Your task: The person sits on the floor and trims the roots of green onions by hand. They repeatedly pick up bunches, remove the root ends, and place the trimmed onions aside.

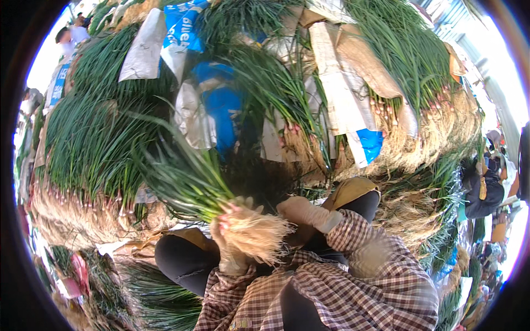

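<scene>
My left hand (230,248), in a pale glove, grips a bunch of green leafy plants with pinkish-white bulbs and long pale roots (256,233). The bunch lies tilted, its leaves blurred and pointing up and left, its roots towards my right hand. My right hand (296,211), gloved too, is curled beside my right knee, a little right of the roots; whether it holds something thin cannot be told. Before me, a smaller bundle of the same plants (292,124) rests with its roots down among white and blue woven sacks (223,111).
Large stacks of the same plants stand at the left (95,145) and right (414,62). A white and brown sack (337,82) drapes over the right stack. More plants lie at the lower left (161,293). A person in dark clothes (484,186) sits at the far right.
</scene>
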Available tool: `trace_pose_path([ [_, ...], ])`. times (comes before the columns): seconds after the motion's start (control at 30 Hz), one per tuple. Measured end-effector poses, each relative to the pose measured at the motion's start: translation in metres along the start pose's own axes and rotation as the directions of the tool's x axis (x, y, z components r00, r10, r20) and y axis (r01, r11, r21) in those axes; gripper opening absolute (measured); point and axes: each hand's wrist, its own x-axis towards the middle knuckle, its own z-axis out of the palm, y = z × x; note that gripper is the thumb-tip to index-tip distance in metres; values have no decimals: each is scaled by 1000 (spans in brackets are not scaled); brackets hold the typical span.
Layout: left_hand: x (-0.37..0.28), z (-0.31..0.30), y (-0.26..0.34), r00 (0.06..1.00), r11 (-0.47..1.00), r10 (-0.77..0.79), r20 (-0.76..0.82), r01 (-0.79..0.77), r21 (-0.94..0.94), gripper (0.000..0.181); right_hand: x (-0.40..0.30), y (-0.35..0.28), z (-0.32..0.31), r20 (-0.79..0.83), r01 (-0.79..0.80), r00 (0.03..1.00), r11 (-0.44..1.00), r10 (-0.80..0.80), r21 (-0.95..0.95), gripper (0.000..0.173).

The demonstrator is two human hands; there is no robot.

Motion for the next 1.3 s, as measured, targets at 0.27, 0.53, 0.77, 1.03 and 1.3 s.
trace_pose_path([
  [0.27, 2, -5, -4, 993, 991, 30, 117, -15, -131, 70, 46, 102, -114, -692, -402, 582, 891, 428, 213, 31],
  [0.53, 1, -14, 3, 982, 978, 27, 185, 12, -207, 88, 63, 104, -138, -594, -486, 589, 828, 548, 281, 20],
  [0.77, 4, -20, 7, 981, 983, 1, 195, 35, -178, 86, 57, 135, -150, -699, -66, 495, 824, 516, 563, 24],
  [1.03, -4, -7, 8, 993, 975, -12, 117, 37, -220, 75, 62, 103, -151, -550, -440, 613, 823, 568, 359, 25],
  [1.3, 3, -17, 10, 974, 978, -17, 225, 63, -200, 83, 12, 85, -144, -513, -48, 713, 763, 478, 644, 34],
])
